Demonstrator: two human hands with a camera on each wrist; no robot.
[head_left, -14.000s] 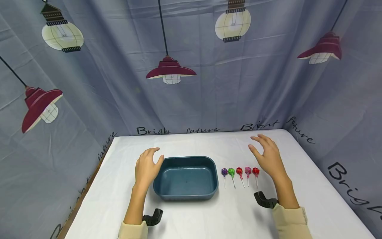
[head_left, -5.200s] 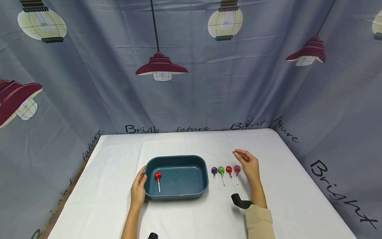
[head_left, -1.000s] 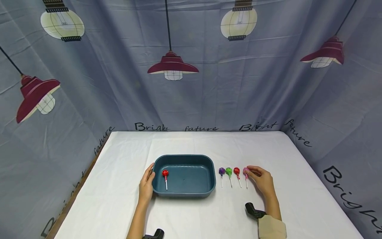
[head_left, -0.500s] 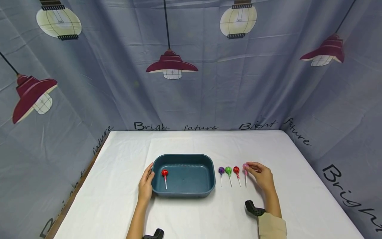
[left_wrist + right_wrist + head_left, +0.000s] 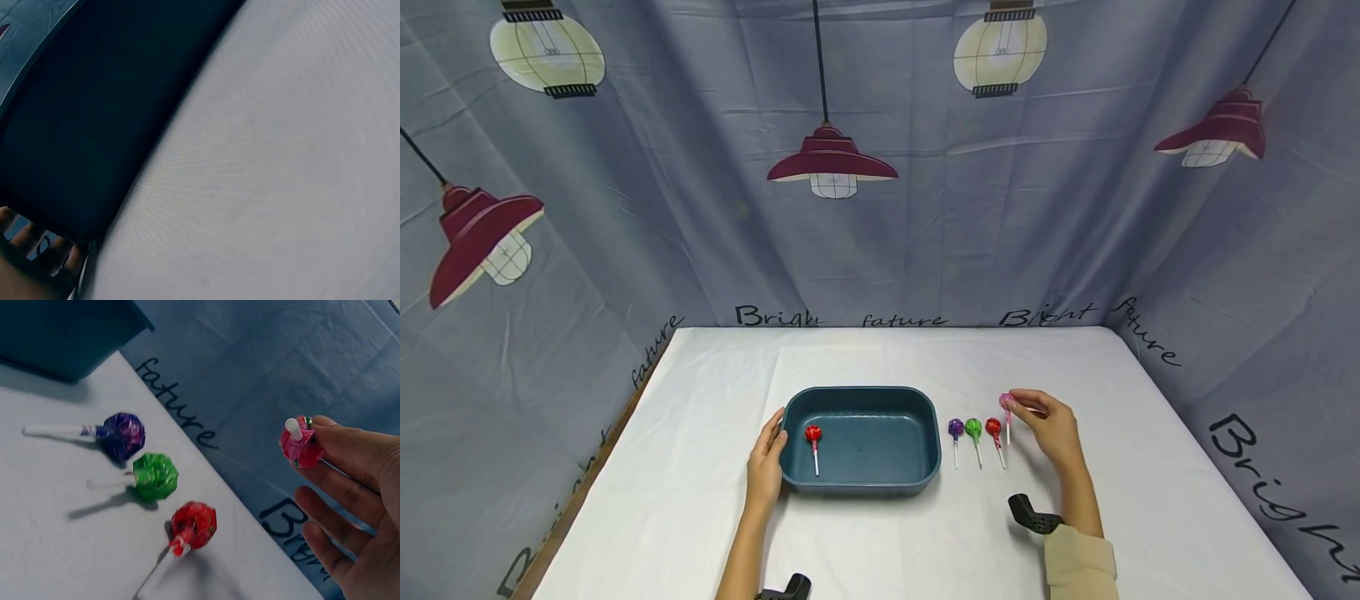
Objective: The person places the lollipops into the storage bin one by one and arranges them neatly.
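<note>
Between thumb and fingertips my right hand [image 5: 1054, 427] pinches a pink lollipop [image 5: 1007, 401] by its wrapped head. Its white stick points down in the head view and toward the camera in the right wrist view [image 5: 292, 428]. Just left of it, a red lollipop [image 5: 993, 427], a green lollipop [image 5: 973, 427] and a purple lollipop [image 5: 956, 427] lie in a row on the white table. My left hand [image 5: 765, 471] rests against the left side of a dark teal bin [image 5: 865, 488], fingers extended along its outer wall. Inside the bin, toward the left, lies another red lollipop [image 5: 813, 432].
A white cloth covers the table [image 5: 925, 550]. Behind and beside it hangs a grey-blue curtain [image 5: 880, 250] printed with lamps and lettering. Black camera mounts [image 5: 1033, 515] sit at the wrists. The bin's right wall stands close to the purple lollipop.
My right hand has lifted the pink lollipop off the table and moved it slightly back and left. Earlier, another red lollipop left the row and now lies in the bin. The left hand stays put.
</note>
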